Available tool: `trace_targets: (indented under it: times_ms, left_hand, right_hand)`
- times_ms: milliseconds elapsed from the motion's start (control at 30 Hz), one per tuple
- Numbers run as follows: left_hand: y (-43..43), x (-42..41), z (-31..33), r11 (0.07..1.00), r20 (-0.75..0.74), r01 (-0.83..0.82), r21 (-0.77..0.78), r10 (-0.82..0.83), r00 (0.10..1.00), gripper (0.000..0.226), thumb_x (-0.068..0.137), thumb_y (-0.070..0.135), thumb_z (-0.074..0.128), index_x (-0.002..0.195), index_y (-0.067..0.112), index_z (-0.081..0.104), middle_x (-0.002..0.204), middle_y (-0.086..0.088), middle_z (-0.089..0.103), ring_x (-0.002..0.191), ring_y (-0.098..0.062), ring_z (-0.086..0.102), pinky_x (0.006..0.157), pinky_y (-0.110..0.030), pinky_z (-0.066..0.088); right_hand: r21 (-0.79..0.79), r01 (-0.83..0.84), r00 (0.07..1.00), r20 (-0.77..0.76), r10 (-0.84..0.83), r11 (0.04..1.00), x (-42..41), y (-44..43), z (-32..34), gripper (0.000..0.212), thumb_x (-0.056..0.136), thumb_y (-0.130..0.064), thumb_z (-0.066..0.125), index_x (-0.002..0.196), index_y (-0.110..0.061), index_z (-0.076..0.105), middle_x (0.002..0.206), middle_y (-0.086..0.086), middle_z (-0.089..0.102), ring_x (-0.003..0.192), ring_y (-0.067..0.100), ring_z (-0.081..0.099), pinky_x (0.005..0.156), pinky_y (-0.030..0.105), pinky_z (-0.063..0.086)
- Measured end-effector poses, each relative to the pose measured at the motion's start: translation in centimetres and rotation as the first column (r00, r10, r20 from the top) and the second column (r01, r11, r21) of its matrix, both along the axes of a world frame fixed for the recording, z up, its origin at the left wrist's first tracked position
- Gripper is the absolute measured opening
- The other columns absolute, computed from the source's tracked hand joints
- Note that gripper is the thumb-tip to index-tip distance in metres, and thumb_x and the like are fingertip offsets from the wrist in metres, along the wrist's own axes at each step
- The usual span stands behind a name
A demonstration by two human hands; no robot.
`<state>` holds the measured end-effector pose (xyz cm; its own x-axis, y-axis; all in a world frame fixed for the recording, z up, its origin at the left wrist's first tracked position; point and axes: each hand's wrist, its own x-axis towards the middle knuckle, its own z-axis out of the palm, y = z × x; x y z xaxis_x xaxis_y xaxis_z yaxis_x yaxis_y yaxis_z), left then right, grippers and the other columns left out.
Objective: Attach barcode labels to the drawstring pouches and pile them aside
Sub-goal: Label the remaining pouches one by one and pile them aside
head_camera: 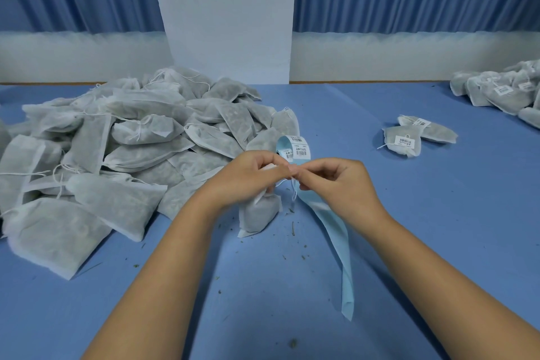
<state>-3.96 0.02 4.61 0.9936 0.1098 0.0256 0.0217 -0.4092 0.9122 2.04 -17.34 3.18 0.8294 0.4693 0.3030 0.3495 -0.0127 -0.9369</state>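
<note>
My left hand [248,177] grips the top of a grey drawstring pouch [258,215] that stands on the blue table [409,242]. My right hand [336,181] meets it fingertip to fingertip and pinches at the pale blue label backing strip [336,242], which trails toward me. Behind the hands the strip curls up into a roll of barcode labels [296,149]. What sits exactly between the fingertips is hidden.
A big heap of unlabelled pouches [117,149] fills the table's left side. Two labelled pouches [415,137] lie at mid right, and a pile of labelled pouches [502,90] sits at far right. Herb crumbs [292,242] dot the table near me. A white pillar [228,14] stands behind.
</note>
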Motion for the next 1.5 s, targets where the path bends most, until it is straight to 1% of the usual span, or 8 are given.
trace_targets:
  times_ms: [133,300,400,600,767,900,1300,1500]
  left_hand:
    - [-0.2,0.1,-0.3,0.991,0.008,-0.019,0.13,0.018,1.0,0.024,0.072,0.04,0.087,0.084,0.025,0.073,0.069,0.022,0.061,0.061,0.005,0.052,0.059,-0.01,0.038]
    - [-0.5,0.2,-0.3,0.988,0.02,-0.02,0.155,0.017,1.0,0.011,0.081,0.038,0.079,0.078,0.028,0.077,0.067,0.023,0.067,0.06,0.009,0.054,0.057,-0.005,0.038]
    - [-0.6,0.1,-0.2,0.989,0.021,0.004,0.148,-0.007,1.0,0.01,0.084,0.036,0.077,0.076,0.03,0.074,0.068,0.02,0.065,0.056,0.005,0.052,0.059,-0.011,0.04]
    - [-1.3,-0.3,0.0,0.979,0.088,0.061,0.193,-0.079,0.993,0.015,0.093,0.025,0.067,0.078,0.022,0.069,0.071,0.012,0.067,0.068,-0.01,0.055,0.069,-0.03,0.045]
    - [-1.8,-0.4,0.0,0.95,0.117,0.071,0.305,-0.111,0.987,0.015,0.094,0.019,0.061,0.079,0.02,0.062,0.062,0.013,0.059,0.06,-0.007,0.052,0.06,-0.02,0.04]
    - [-2.0,-0.5,0.1,0.939,0.134,0.08,0.334,-0.131,0.982,0.018,0.092,0.013,0.061,0.075,0.017,0.058,0.063,0.011,0.048,0.054,-0.002,0.042,0.055,-0.014,0.032]
    - [-1.6,-0.3,-0.1,0.942,0.133,0.077,0.325,-0.126,0.983,0.014,0.095,0.019,0.063,0.081,0.019,0.062,0.066,0.008,0.056,0.059,-0.004,0.048,0.06,-0.022,0.039]
    - [0.4,-0.1,-0.2,0.981,0.109,-0.076,0.177,0.058,0.992,0.024,0.084,0.039,0.077,0.095,0.024,0.063,0.096,-0.001,0.07,0.091,-0.022,0.066,0.082,-0.039,0.052]
  right_hand:
    - [0.024,-0.012,1.0,-0.005,0.012,1.0,0.0,0.1,-0.1,0.024,0.085,-0.004,0.07,0.071,-0.022,0.077,0.076,0.0,0.076,0.074,0.014,0.073,0.072,0.02,0.056]
    - [0.108,-0.003,0.998,-0.067,0.01,0.994,0.2,0.1,-0.1,0.014,0.086,-0.007,0.071,0.077,-0.015,0.075,0.072,-0.001,0.074,0.065,0.009,0.068,0.064,0.015,0.052]
    - [0.14,0.032,0.989,-0.147,-0.011,0.99,0.5,0.0,-0.3,0.013,0.091,-0.007,0.065,0.08,-0.011,0.069,0.073,0.001,0.071,0.066,0.01,0.066,0.069,0.02,0.054]
    - [0.205,0.114,0.951,-0.306,-0.047,0.972,0.7,0.4,-0.1,0.014,0.099,-0.009,0.046,0.087,-0.011,0.052,0.065,0.0,0.066,0.06,0.012,0.065,0.054,0.022,0.052]
    - [0.192,0.15,0.928,-0.365,-0.071,0.97,0.9,0.2,0.0,0.013,0.101,-0.013,0.044,0.09,-0.012,0.051,0.078,0.01,0.071,0.058,0.01,0.062,0.05,0.021,0.049]
    - [0.184,0.127,0.93,-0.363,-0.053,0.975,0.9,0.1,0.0,0.014,0.101,-0.013,0.043,0.09,-0.011,0.051,0.074,0.004,0.074,0.057,0.008,0.061,0.048,0.019,0.046]
    - [0.205,0.141,0.935,-0.349,-0.062,0.969,1.5,-0.1,-0.1,0.017,0.103,-0.014,0.043,0.093,-0.009,0.055,0.075,0.0,0.074,0.061,0.006,0.063,0.049,0.019,0.049]
    - [0.287,0.138,0.956,-0.29,-0.051,0.948,1.5,-0.1,0.0,0.014,0.103,-0.015,0.046,0.092,-0.012,0.055,0.09,0.005,0.072,0.072,0.009,0.064,0.062,0.022,0.054]
